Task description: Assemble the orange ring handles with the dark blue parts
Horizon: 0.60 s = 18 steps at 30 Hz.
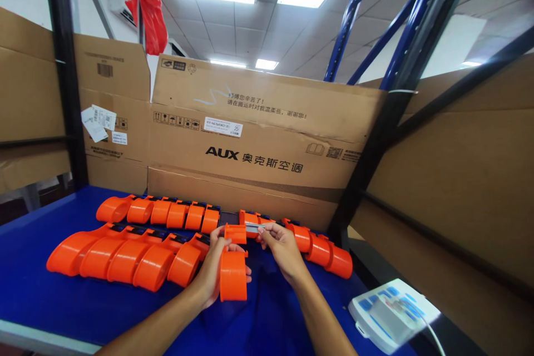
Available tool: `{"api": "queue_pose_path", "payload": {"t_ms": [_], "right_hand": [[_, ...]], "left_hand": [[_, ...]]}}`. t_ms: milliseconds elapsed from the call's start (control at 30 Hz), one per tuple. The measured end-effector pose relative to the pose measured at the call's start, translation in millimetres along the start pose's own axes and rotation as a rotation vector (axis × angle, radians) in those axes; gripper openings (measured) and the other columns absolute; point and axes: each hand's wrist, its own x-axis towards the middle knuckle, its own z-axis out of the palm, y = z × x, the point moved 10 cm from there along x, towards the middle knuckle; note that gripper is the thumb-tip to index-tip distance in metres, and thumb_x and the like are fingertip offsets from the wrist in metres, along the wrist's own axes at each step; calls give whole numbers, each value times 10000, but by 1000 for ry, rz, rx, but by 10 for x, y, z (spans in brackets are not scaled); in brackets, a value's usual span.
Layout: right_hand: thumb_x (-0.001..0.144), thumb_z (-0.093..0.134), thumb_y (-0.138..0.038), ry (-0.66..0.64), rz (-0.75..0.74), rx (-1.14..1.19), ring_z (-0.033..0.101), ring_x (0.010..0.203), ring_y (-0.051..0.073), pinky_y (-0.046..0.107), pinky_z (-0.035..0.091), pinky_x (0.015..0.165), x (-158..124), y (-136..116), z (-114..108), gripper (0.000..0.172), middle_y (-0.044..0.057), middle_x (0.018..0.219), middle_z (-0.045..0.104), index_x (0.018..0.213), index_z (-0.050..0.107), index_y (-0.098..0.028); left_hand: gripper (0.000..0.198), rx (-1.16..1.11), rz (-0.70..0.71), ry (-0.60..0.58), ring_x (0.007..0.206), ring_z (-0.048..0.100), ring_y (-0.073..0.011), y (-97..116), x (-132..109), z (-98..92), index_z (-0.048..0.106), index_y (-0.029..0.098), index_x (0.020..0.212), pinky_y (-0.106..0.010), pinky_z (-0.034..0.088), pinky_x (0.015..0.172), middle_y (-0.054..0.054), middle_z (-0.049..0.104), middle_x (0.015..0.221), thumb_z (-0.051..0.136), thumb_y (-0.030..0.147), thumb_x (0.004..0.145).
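Note:
My left hand (212,268) is closed around an orange plastic part (233,277) with a wide ring at its lower end and a smaller block on top. Between the thumb and fingers of my right hand (284,247) is a thin grey flat piece (254,228), whose exact kind I cannot make out. Its left end meets the upper block of the orange part; whether it goes inside is unclear. Similar orange parts (154,264) stand in a front row to the left, with another row (177,214) behind them. More orange parts (320,250) line up on the right.
The parts stand on a blue tabletop (175,320). A dark flat panel (229,219) lies in the back row. At front right is a white power strip (375,317) with a plug and cable. Printed cardboard (258,139) walls the back, between dark metal posts (64,78).

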Motion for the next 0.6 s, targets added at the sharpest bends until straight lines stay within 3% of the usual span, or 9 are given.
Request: {"api": "queue_pose_path", "payload": {"t_ms": [300,600], "right_hand": [[785,707,-637,-10,-36,-17,579,589,173,294,477,578,-15,17,104,459,50,701,685,799,693,-178],[972,485,-524,-29,-158,-393,676,730,264,336,500,659,-169,-217,265,403,84,887,771,1043,732,-214]], "left_hand": [[672,52,35,-36,604,711,-211,55,-53,95,304,333,1353,-367,572,601,-16,689,948,660,489,805],[610,189,128,-7,670,676,-177,161,-49,38,391,289,1322,-288,508,644,1,702,882,687,411,803]]}}
